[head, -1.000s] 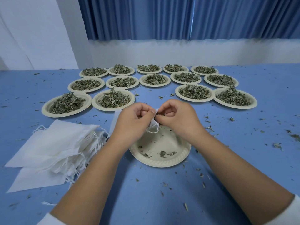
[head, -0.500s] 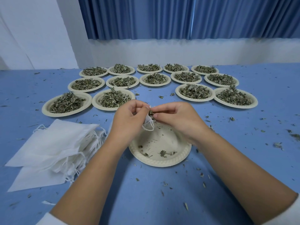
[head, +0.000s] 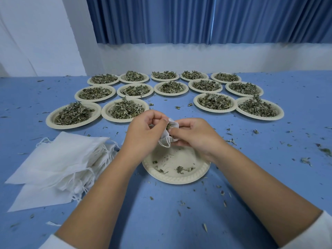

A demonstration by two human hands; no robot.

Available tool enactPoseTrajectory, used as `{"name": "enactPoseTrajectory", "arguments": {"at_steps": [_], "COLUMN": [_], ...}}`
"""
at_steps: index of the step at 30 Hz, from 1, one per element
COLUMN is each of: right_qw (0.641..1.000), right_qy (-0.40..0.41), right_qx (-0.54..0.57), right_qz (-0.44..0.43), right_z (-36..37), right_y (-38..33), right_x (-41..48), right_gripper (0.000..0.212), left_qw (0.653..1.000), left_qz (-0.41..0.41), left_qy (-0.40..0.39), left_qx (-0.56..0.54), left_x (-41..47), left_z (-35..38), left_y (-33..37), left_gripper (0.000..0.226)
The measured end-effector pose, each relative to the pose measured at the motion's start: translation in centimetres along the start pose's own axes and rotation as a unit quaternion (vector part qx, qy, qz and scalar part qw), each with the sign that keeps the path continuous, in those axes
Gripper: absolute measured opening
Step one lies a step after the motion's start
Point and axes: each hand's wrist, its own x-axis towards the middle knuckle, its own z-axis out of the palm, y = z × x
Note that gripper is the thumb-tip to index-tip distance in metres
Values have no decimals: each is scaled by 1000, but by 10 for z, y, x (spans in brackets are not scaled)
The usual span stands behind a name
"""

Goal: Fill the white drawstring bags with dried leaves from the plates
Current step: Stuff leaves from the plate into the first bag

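A small white drawstring bag [head: 166, 138] hangs between my hands above a nearly bare paper plate [head: 177, 177]. My left hand [head: 143, 133] grips the bag's mouth from the left. My right hand [head: 195, 135] pinches the other side of the mouth, with dried leaves [head: 169, 125] showing at the opening. The bag's cord loop dangles below my fingers. A stack of flat white drawstring bags [head: 53, 164] lies on the table at the left.
Several paper plates heaped with dried leaves [head: 125, 109] stand in rows across the far half of the blue table [head: 269, 159]. Loose leaf bits are scattered over the table, mostly at the right. A white wall and blue curtain lie behind.
Both hands have shifted slightly with the bag. The bag's mouth now shows leaves between my fingers, and my right fingers sit further into the opening.
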Motion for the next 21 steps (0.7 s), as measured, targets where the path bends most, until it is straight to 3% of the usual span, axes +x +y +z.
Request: {"name": "enactPoseTrajectory", "arguments": {"at_steps": [4,12,19,21], "right_qw": [999,992,1000,999], "right_qy": [39,93,6,-6], "right_qx": [-19,-86,-19,-51], "right_qz": [-9,-29,-17,-4], "right_z": [2,4,-5,-10], "right_y": [3,9,3,-2], "right_x": [0,2,6,6], "right_gripper": [5,24,3,11], "left_qw": [999,994,999,1000], "left_qz": [24,32,18,9], "left_qy": [-12,-104,-6,12], "left_qx": [21,32,29,22], "left_x": [-1,-6,1,3], "left_z": [0,6,3,0], "left_y": [-1,-2,-8,-8], "left_gripper": [11,15,11,12]}}
